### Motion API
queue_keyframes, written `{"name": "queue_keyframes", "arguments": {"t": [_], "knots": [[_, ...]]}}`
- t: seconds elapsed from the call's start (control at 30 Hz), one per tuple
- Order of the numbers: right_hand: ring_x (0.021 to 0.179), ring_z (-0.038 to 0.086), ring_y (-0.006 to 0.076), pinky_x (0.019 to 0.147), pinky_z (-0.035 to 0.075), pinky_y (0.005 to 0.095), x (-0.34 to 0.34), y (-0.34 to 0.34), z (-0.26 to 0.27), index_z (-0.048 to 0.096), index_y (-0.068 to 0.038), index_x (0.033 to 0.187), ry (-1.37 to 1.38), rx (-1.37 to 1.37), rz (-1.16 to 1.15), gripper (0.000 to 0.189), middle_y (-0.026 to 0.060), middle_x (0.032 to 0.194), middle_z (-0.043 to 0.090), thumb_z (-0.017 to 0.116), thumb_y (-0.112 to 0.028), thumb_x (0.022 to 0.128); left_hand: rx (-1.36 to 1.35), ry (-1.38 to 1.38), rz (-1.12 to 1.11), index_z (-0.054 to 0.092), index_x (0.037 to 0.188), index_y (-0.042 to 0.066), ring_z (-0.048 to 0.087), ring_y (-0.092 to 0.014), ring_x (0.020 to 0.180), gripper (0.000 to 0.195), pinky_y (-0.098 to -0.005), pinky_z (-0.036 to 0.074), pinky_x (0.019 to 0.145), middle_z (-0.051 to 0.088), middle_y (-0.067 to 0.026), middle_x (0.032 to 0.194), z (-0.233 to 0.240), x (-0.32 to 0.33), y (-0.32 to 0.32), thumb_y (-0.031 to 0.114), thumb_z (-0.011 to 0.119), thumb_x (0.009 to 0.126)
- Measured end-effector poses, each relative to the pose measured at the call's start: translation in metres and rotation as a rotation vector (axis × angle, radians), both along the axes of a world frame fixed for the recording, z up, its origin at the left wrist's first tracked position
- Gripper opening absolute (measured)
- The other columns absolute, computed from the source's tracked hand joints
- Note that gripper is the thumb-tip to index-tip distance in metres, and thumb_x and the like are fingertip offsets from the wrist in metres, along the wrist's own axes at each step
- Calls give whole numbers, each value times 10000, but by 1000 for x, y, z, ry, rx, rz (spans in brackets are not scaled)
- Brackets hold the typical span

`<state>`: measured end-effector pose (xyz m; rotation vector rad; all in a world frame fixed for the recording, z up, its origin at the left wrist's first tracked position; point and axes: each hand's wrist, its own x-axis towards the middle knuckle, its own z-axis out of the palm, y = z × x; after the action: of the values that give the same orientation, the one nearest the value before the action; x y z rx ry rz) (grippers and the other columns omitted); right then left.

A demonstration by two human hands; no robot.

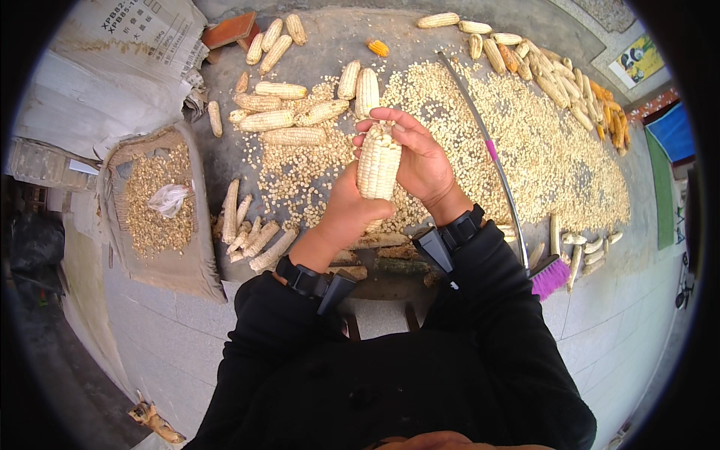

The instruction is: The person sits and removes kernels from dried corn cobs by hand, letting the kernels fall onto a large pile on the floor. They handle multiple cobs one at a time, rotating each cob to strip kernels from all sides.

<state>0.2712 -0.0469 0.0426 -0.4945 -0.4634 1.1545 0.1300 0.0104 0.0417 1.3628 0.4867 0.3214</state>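
Observation:
An ear of white corn (378, 166) stands nearly upright between my hands, with some kernels gone or loosened at its top end. My left hand (346, 205) wraps around its lower part, the thumb across the base. My right hand (426, 160) has its fingers behind the top and its thumb against the upper kernels. Beneath them, loose pale kernels (478, 163) spread over the concrete floor. Several whole white ears (275, 120) lie just left of the hands. Cobs (259, 239) with their kernels removed are piled nearer me on the left.
A shallow tray (205, 247) at left holds kernels or chaff and a clear plastic bag (169, 199). Flattened cardboard (124, 62) lies behind it. A broom with purple bristles (551, 277) and a metal handle (472, 107) crosses the kernels. More ears (554, 81) are heaped far right. A dog (153, 421) lies at lower left.

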Motion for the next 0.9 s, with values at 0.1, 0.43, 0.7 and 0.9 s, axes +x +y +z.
{"name": "queue_keyframes", "arguments": {"t": [0.1, 0.43, 0.7, 0.9], "knots": [[900, 637, 290, 795, 542, 390, 2, 1, -1, 567, 16, 1067, -124, -57, -29, 195, 149, 961, 617, 479, -107, 944, -53, -32, -43, 482, 1080, -14, 564, -138, 817, 502, -274, 474, 719, 576, -57, 911, 1, -1, 1, 53, 676, 623], [883, 634, 263, 779, 535, 372, 2, 0, 7, 565, -5, 987, 54, -74, 38, 215, 147, 916, 622, 511, -209, 947, 292, 67, -18, 470, 1141, -1, 550, -128, 871, 557, -277, 466, 759, 556, -40, 969, -1, -2, -4, 33, 684, 628], [880, 631, 218, 793, 526, 350, 2, -6, 14, 570, -38, 969, -231, -13, 20, 134, 113, 942, 621, 562, 23, 850, 59, -49, -92, 453, 1155, -8, 556, -122, 889, 556, -275, 473, 776, 561, -43, 988, 4, -5, 2, 26, 661, 641], [761, 615, 181, 697, 528, 314, -7, 1, -1, 549, -52, 914, -358, -189, -179, 15, 97, 871, 621, 537, -53, 905, 231, 8, 17, 449, 1136, -26, 577, -143, 842, 535, -287, 484, 740, 583, -75, 944, -4, -1, -8, 34, 661, 648]]}}
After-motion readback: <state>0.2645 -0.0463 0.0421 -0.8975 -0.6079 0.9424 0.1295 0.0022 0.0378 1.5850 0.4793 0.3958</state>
